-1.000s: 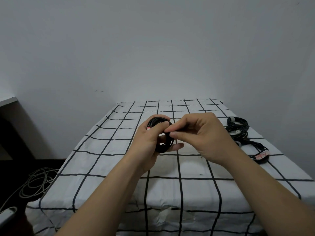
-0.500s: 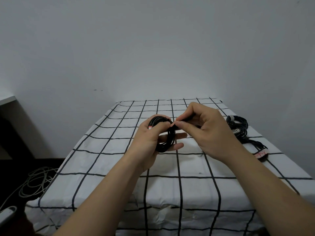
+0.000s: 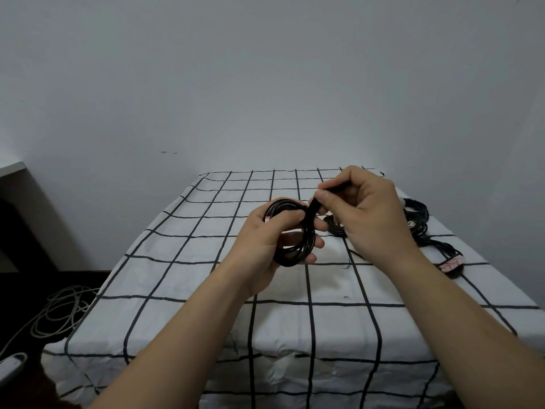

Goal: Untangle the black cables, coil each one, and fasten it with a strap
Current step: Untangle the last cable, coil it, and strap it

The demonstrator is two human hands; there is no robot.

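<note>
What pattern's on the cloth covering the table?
White fabric tablecloth with a thin black grid; head view.

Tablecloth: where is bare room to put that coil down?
Free: the tablecloth left of the left hand and its coil, and the near strip under the forearms. Crowded: the right edge, with the cable pile.

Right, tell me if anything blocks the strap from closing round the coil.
Nothing visible does: the right hand pinches the strap right at the coiled black cable gripped by the left hand.
</note>
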